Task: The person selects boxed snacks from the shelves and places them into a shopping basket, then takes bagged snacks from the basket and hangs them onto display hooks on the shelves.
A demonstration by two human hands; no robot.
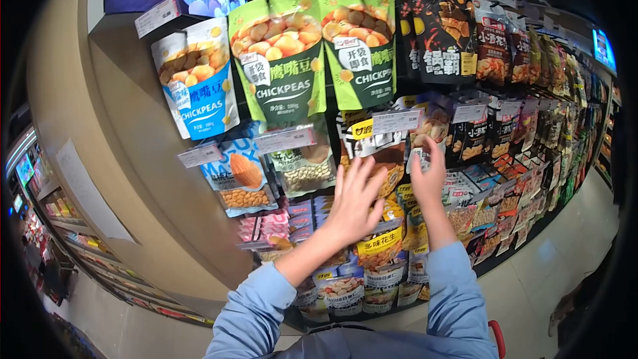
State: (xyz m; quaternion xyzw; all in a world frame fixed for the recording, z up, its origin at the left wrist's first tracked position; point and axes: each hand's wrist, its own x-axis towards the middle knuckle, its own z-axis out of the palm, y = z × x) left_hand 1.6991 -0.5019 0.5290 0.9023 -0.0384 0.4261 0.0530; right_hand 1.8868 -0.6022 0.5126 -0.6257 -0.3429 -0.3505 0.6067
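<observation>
My left hand [355, 203] has its fingers spread in front of a snack bag [364, 139] with a yellow logo and black-and-white stripes, hanging in the second row. The fingertips lie over the bag's lower part; whether they press on it is unclear. To the right, my right hand [427, 169] is raised with thumb and fingers curved and apart. It is at the lower part of a nut pouch [432, 123], hanging partly behind a price tag [397, 120]. Below my left hand hangs a yellow-topped peanut bag [380, 249].
Green chickpea pouches [279, 60] and a blue chickpea pouch [196, 83] hang above. A blue almond bag [239, 169] is lower left. A beige end panel [153, 159] borders the rack on the left. More snack bags [492, 40] run along the rack to the right.
</observation>
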